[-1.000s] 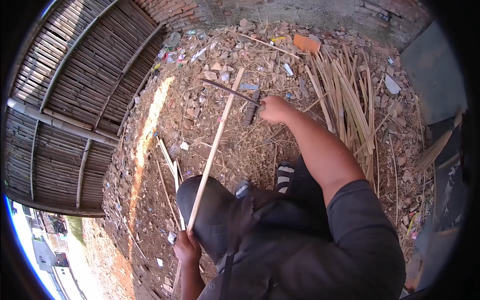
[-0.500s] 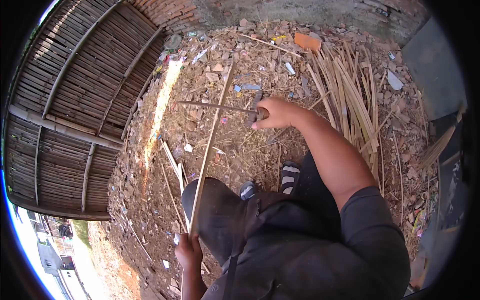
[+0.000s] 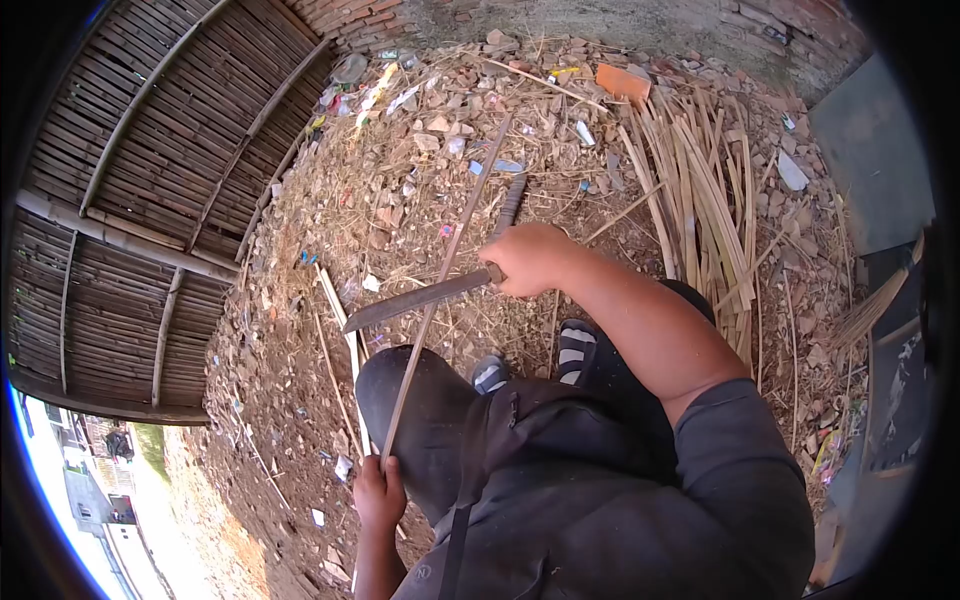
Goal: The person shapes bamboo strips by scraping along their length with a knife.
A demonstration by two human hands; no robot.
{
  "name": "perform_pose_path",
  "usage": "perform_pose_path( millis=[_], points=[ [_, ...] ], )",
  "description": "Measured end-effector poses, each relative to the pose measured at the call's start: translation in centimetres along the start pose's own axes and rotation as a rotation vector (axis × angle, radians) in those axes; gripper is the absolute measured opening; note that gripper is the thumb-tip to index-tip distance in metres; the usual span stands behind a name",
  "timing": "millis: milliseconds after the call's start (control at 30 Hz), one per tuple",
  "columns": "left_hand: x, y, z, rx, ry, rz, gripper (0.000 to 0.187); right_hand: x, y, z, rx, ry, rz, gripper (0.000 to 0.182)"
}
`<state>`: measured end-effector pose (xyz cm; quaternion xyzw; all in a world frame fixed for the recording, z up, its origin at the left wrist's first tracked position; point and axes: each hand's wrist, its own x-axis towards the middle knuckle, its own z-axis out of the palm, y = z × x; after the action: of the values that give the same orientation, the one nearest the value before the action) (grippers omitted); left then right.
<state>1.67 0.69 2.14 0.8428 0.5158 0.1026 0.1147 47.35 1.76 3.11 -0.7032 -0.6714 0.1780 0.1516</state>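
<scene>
My right hand (image 3: pixel 528 258) is closed round the handle of a machete (image 3: pixel 405 304). The broad dark blade points left and slightly down, crossing a long thin bamboo strip (image 3: pixel 462 228) at about its middle in this view. At the strip's lower end, my left hand (image 3: pixel 378 492) grips it beside my left knee. From there the strip slants up and away over the ground. Just beyond my right hand, a dark ridged rod (image 3: pixel 511 203) lies on the dirt.
A pile of split bamboo strips (image 3: pixel 705 190) lies to the right, near an orange board (image 3: pixel 622 82). More pale strips (image 3: pixel 335 300) lie by my left knee. Rubble and litter cover the ground. A bamboo slat panel (image 3: pixel 140 190) stands left, and a brick wall (image 3: pixel 560 30) runs behind.
My right hand has brought the machete down the strip toward my body, and the blade has turned to show its flat side. The strip's far end has swung right.
</scene>
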Motion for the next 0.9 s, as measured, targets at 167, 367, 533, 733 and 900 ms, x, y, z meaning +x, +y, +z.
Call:
perform_pose_path(
  millis=[167, 367, 533, 733, 900],
  points=[
    [0.5, -0.6, -0.2, 0.051, -0.071, 0.022, 0.031, 1.3, 1.9, 1.8, 0.083, 0.063, 0.092, 0.021],
    [0.2, -1.3, 0.3, 0.157, -0.064, 0.001, 0.036, 2.2, 1.4, 1.7, 0.158, -0.137, 0.071, 0.032],
    [1.4, -1.5, -0.8, 0.150, -0.139, -0.050, 0.038, 3.1, 5.1, 1.6, 0.171, 0.082, 0.242, 0.036],
    [1.2, -0.9, -0.1, 0.213, -0.100, -0.027, 0.035, 1.3, 0.7, 1.6, 0.105, -0.108, 0.085, 0.030],
    [0.9, -0.3, -0.3, 0.259, -0.067, -0.067, 0.035, 2.1, 7.5, 1.4, 0.258, 0.216, 0.338, 0.034]
  ],
)
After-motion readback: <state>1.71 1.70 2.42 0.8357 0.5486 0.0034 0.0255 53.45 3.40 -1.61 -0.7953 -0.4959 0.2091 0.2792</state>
